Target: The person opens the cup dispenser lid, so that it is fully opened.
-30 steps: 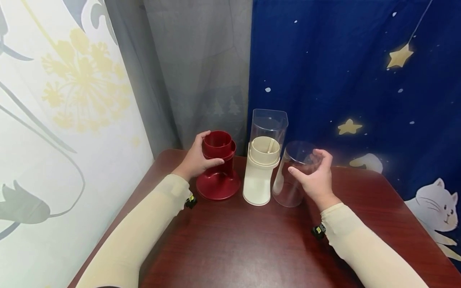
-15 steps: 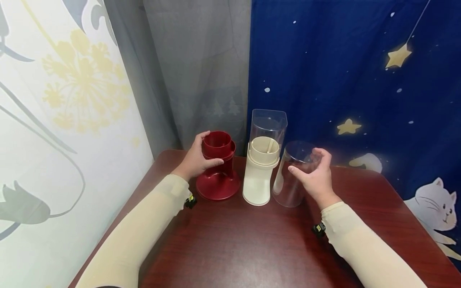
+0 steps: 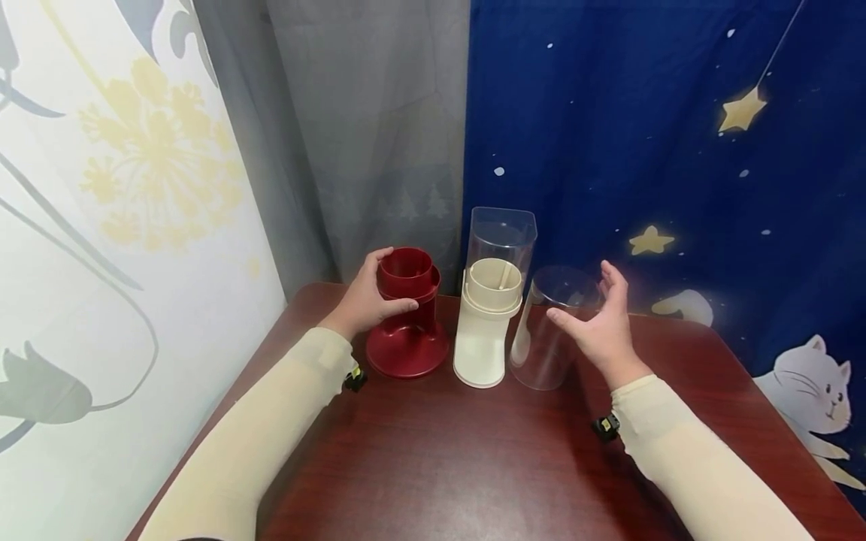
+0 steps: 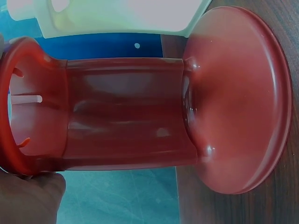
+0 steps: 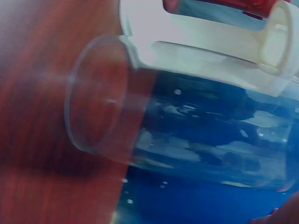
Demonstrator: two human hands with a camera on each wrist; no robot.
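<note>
On the table's left side my left hand [image 3: 365, 300] holds the upper collar of a red plastic stand [image 3: 408, 357], with the thumb across its front. The stand is upright, with a round base, a column and a ring-shaped top; the left wrist view shows its column [image 4: 126, 112] and prongs inside the ring. At the right, a clear cylinder [image 3: 541, 361] stands upright, open at the top. Beside it my right hand [image 3: 605, 327] is spread, fingers and thumb apart; contact with the cylinder cannot be made out. Only a bit of that hand [image 5: 285, 212] shows in the right wrist view.
Between the red stand and the cylinder stands a similar cream stand [image 3: 482, 357], with a clear flat-backed container [image 3: 501, 225] rising behind it. All rest near the back of the dark red table [image 3: 440, 466], before grey [image 3: 379, 113] and blue curtains [image 3: 575, 135].
My right hand has opened wider and shifted slightly right, away from the clear cylinder, which stays in place. My left hand keeps its hold on the red stand. The head view has shifted slightly.
</note>
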